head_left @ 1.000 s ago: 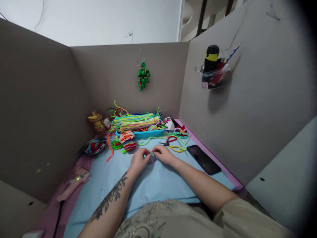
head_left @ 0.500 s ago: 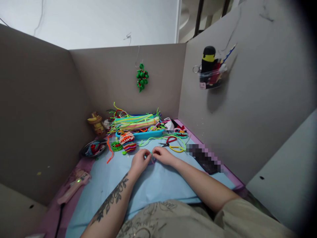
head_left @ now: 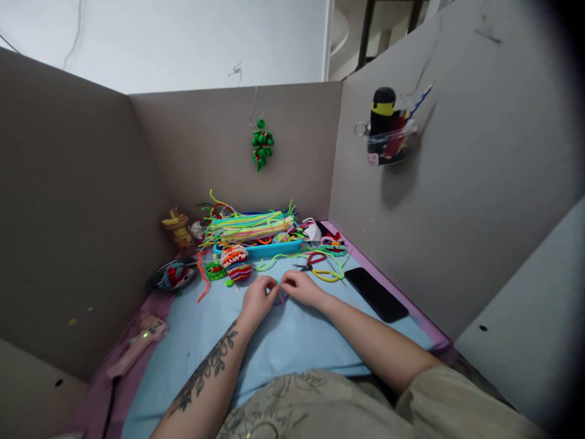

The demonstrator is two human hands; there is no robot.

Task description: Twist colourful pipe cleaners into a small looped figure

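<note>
Pipe-cleaner piece (head_left: 280,295), small and purplish, sits pinched between the fingertips of the left hand (head_left: 256,300) and right hand (head_left: 300,288) just above the blue mat (head_left: 283,341), both grasping it close for fine twisting, with scissors (head_left: 311,263) and the blue tray (head_left: 260,247) of stems beyond, the phone (head_left: 375,294) to the right.

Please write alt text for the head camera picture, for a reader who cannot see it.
Two bare hands, left hand and right hand, pinch a small pipe-cleaner piece over a light blue mat. Behind lie a blue tray of pipe cleaners, small scissors and a black phone, all inside grey cardboard walls.
</note>
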